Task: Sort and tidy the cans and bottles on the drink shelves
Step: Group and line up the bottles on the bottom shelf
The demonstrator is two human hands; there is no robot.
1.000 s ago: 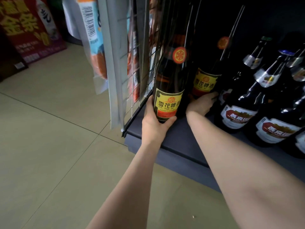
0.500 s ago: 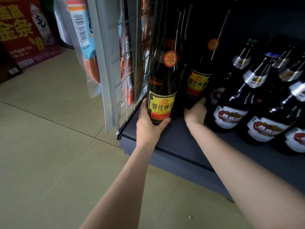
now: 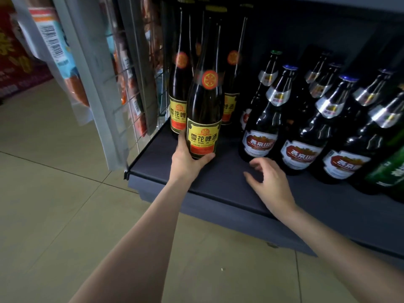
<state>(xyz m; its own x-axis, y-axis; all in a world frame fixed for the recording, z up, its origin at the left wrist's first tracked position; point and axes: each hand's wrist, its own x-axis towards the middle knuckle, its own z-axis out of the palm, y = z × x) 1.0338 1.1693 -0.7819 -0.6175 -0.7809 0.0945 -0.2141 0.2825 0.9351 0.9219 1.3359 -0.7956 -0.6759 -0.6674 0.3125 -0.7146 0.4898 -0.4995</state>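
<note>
The front bottle [image 3: 204,101] is tall, dark glass, with a yellow-and-red label and a round red neck badge. The left hand [image 3: 188,158] grips its base, fingers wrapped behind, at the near left of the dark shelf [image 3: 220,182]. The right hand [image 3: 270,182] hovers, fingers loosely spread, holding nothing. 2 matching bottles stand behind; beige tiled floor [image 3: 65,204] below.

Green bottle [image 3: 387,173] cut off at right edge; left-hand fingers [image 3: 181,136] hidden behind held bottle [image 3: 204,110]

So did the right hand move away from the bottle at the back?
Yes. The right hand pulled back toward the shelf front edge, off the rear yellow-label bottle, and now hovers open beside the red-label bottle.
</note>
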